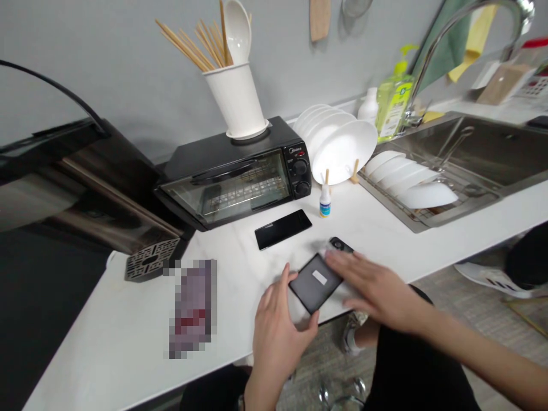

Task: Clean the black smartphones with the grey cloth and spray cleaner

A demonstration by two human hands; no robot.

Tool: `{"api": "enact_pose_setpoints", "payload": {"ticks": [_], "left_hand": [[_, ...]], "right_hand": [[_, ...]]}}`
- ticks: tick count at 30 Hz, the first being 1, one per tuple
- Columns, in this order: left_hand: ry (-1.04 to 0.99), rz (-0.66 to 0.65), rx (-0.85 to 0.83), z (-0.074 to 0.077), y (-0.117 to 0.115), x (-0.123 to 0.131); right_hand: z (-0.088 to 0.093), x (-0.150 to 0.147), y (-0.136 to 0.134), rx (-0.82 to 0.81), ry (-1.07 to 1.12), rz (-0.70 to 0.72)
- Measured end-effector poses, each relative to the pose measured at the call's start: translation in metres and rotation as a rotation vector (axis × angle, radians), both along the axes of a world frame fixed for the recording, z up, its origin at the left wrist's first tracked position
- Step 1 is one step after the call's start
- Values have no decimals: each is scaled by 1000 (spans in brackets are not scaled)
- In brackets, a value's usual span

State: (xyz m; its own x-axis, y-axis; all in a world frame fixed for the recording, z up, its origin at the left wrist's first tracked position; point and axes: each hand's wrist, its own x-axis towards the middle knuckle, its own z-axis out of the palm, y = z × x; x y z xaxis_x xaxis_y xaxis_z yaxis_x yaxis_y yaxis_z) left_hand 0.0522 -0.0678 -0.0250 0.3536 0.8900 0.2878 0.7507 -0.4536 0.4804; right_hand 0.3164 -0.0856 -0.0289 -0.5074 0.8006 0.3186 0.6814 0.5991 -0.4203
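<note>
A dark flat phone-like slab (315, 282) with a small white label lies near the front edge of the white counter (128, 337). My left hand (276, 331) grips its near left corner between thumb and fingers. My right hand (377, 288) lies flat over its far right end, fingers stretched out and pressing on it. A camera bump shows just past my right fingertips. A second black phone (283, 228) lies face up farther back. A small white glue bottle (325, 201) with a blue label stands upright behind it.
A black toaster oven (233, 174) carries a white utensil holder (237, 100) with chopsticks. White plates (338, 142) stand in a rack beside a sink (466, 160) holding more dishes. A dark appliance (64, 188) fills the left. A blurred patch (192, 308) lies on the counter.
</note>
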Motion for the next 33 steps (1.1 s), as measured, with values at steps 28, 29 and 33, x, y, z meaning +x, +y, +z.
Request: {"api": "enact_pose_setpoints", "payload": {"ticks": [28,29,33], "left_hand": [[-87,23,-106,7,9,-5],[-101,22,-112,6,9,-5],[-126,23,-127,4,8,-7]], "right_hand": [[0,-49,36,152,-80,-132],[-1,-54,32,139,-91,-37],[0,-56,26,200,-135,-143]]}}
